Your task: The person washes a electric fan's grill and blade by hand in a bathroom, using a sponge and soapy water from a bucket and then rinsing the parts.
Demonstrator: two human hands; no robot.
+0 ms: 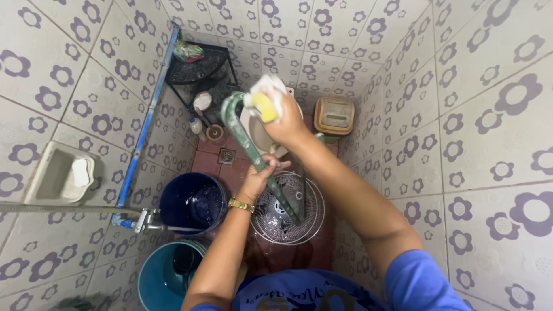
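The green fan blade [242, 135] runs on a long slant, its upper end by the right hand [285, 124] and its lower end down past the left hand [262, 175] toward the wire fan guard [282, 210]. The left hand is wrapped around the blade's middle. The right hand, above it, presses a yellow sponge [264, 106] against the blade's top edge.

Both arms are bare up to short blue sleeves [423, 276] — part of a blue shirt [299, 292] with pale lettering across its front. The left wrist carries a gold-coloured watch [241, 205] with a linked metal band — it sits well forward of the shirt.
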